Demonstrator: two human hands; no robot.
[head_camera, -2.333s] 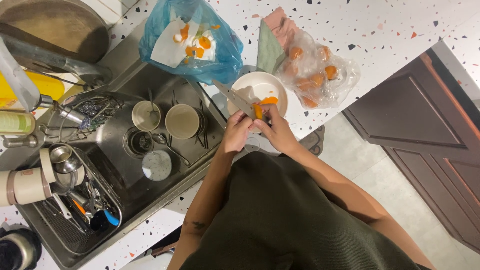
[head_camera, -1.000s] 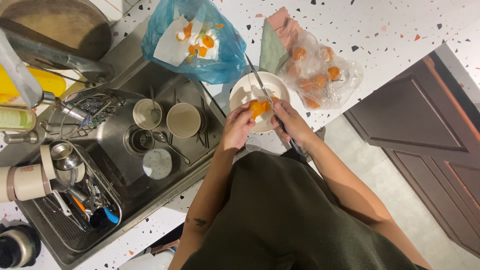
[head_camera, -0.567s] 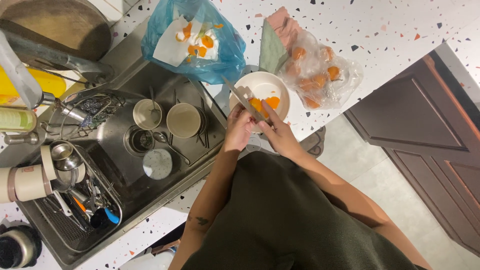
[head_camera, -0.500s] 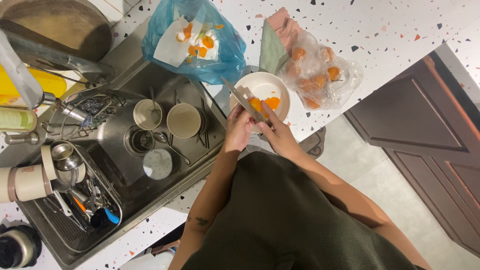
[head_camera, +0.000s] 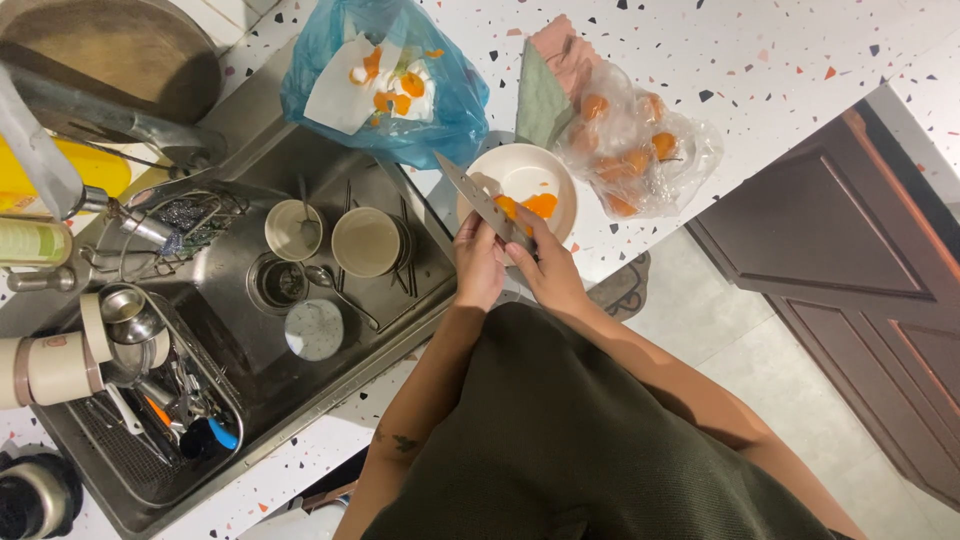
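i judge my right hand (head_camera: 548, 272), clamped on the knife (head_camera: 482, 200), could nick my left hand (head_camera: 480, 268), which is curled shut on an orange fruit piece i can barely see, just short of the white bowl (head_camera: 555, 182).

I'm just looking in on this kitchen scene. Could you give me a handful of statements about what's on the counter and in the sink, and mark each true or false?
1. The right hand holds a knife over a white bowl. True.
2. The white bowl is empty. False: orange pieces lie in it.
3. A blue plastic bag with orange and white scraps lies beside the sink. True.
4. The clear bag of orange fruits sits in the sink. False: it lies on the speckled counter, beside the bowl.
5. Cups stand in the sink. True.
6. The left hand grips the tap. False: it is at the bowl, next to the right hand.
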